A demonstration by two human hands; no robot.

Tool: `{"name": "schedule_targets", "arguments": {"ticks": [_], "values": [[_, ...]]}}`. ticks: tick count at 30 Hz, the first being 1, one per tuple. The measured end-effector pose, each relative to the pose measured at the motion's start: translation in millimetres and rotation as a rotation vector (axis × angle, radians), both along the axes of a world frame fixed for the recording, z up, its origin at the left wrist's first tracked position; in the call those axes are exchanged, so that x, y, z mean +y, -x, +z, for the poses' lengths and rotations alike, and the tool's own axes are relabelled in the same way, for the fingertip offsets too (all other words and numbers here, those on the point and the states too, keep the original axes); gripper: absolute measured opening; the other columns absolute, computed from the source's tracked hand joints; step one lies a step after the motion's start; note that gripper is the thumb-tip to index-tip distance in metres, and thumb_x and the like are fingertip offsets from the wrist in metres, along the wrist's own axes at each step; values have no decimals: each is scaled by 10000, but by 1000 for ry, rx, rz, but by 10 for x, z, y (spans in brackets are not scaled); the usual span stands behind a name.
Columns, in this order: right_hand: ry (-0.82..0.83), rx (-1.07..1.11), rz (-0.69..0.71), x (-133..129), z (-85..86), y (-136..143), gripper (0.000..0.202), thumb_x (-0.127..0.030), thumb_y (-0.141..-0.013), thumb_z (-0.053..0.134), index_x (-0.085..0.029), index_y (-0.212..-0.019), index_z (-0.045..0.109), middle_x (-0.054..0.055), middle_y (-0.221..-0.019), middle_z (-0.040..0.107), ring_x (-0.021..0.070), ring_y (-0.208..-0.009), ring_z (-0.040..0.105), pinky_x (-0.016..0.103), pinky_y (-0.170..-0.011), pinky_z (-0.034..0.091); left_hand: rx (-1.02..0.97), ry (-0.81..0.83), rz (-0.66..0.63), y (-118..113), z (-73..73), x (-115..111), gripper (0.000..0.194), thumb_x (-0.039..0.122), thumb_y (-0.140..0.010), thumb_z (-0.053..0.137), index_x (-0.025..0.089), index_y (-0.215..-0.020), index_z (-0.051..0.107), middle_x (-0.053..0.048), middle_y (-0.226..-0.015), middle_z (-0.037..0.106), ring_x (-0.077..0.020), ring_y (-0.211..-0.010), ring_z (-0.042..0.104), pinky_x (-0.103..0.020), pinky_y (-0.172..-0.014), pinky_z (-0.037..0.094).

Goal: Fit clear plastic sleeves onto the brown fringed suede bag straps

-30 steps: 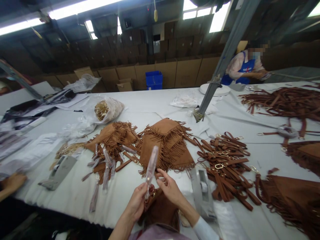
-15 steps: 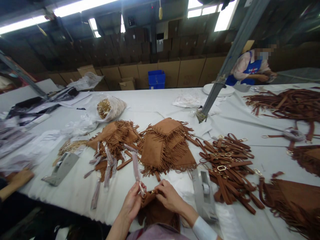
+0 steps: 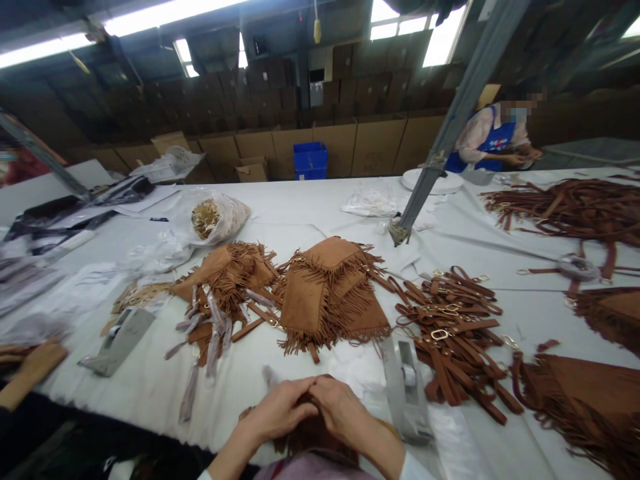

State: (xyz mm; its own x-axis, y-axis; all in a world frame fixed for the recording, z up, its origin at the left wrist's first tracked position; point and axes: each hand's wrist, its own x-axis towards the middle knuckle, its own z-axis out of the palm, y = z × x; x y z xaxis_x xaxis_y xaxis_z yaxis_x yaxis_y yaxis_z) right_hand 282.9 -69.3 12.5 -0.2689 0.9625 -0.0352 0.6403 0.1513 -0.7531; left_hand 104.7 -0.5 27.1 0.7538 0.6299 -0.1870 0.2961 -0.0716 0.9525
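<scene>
At the table's front edge, right by my body, a brown suede fringed bag (image 3: 311,435) sits beneath my hands. My left hand (image 3: 277,410) curls over its top from the left, thumb tucked inward. Opposite it, my right hand (image 3: 343,408) grips the same upper edge, and the fingertips of both hands meet. They cover most of the bag's opening and its hardware. A plastic-wrapped strip (image 3: 270,375) pokes out just beyond my left hand. Farther in, a pile of fringed bags (image 3: 330,293) lies on the white table (image 3: 295,220).
Brown straps with gold clasps (image 3: 450,327) are heaped to the right, behind a grey tape dispenser (image 3: 407,390). Another tape dispenser (image 3: 120,340) stands at left, near bags with wrapped straps (image 3: 227,273). A metal post (image 3: 440,153) rises from the table. A co-worker's hand (image 3: 43,363) shows at far left.
Both hands have come together over the bag's top. My left hand has lowered the wrapped strip it held upright, now mostly hidden. The co-worker at the far left now shows brown material under the hand.
</scene>
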Motion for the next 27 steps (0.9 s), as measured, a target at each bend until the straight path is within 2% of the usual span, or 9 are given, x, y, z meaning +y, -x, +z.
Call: {"name": "schedule_targets", "arguments": {"ticks": [2, 4, 8, 12, 16, 19, 21, 24, 27], "values": [[56, -25, -124, 2, -14, -77, 194, -194, -844, 472, -188, -901, 658, 75, -875, 681, 212, -826, 607, 316, -756, 444, 35, 8, -89, -70, 21, -50, 238, 229, -802, 561, 255, -990, 703, -66, -990, 715, -257, -941, 617, -317, -887, 415], [79, 16, -221, -23, -39, -145, 190, -205, -852, 472, -186, -845, 661, 70, -839, 682, 204, -802, 611, 310, -741, 443, 94, -57, -45, -104, -46, -107, 246, 256, -848, 501, 256, -989, 702, -68, -947, 714, -252, -902, 606, -308, -844, 407], [52, 128, -297, -133, -61, -175, 253, -212, -895, 408, -204, -882, 661, 61, -889, 687, 189, -849, 616, 299, -773, 443, 142, -115, 33, -121, -243, -217, 254, 324, -886, 467, 243, -1018, 669, -70, -927, 696, -238, -871, 589, -294, -803, 401], [76, 120, -342, -231, -107, -130, 230, -228, -892, 424, -204, -881, 652, 50, -876, 690, 186, -822, 623, 288, -752, 443, 172, -102, 57, -114, -354, -295, 312, 410, -918, 400, 224, -902, 651, -47, -820, 672, -207, -775, 582, -278, -742, 413], [92, 29, -402, -380, -312, -242, 228, -244, -888, 447, -199, -1029, 620, 68, -975, 689, 201, -910, 620, 288, -799, 434, 195, -116, 164, -25, -475, -322, 353, 473, -902, 400, 214, -844, 632, -23, -750, 641, -204, -736, 577, -282, -714, 418], [169, -151, -531, -562, -543, -472, 241, -238, -906, 414, -174, -905, 646, 80, -874, 689, 194, -827, 625, 275, -751, 425, 210, -81, 301, 90, -540, -295, 398, 531, -877, 408, 207, -750, 601, -3, -677, 600, -195, -685, 564, -274, -671, 419], [214, -251, -609, -669, -688, -653, 288, -192, -911, 378, -156, -805, 643, 87, -799, 681, 188, -762, 622, 272, -710, 411, 181, -46, 404, 189, -529, -245, 410, 559, -854, 434, 206, -714, 588, -7, -701, 617, -204, -742, 582, -277, -718, 431], [240, -318, -687, -717, -871, -876, 322, -141, -912, 338, -134, -786, 635, 108, -769, 676, 194, -740, 620, 280, -677, 389, 152, -32, 541, 372, -434, -127, 408, 570, -827, 475, 204, -702, 605, -16, -746, 649, -225, -884, 587, -283, -847, 409], [252, -371, -735, -591, -1046, -975, 319, -134, -913, 341, -134, -785, 633, 113, -775, 679, 190, -730, 617, 278, -654, 379, 169, -33, 564, 534, -297, -14, 401, 568, -817, 495, 205, -696, 612, -2, -709, 632, -219, -864, 572, -283, -883, 379]]}}
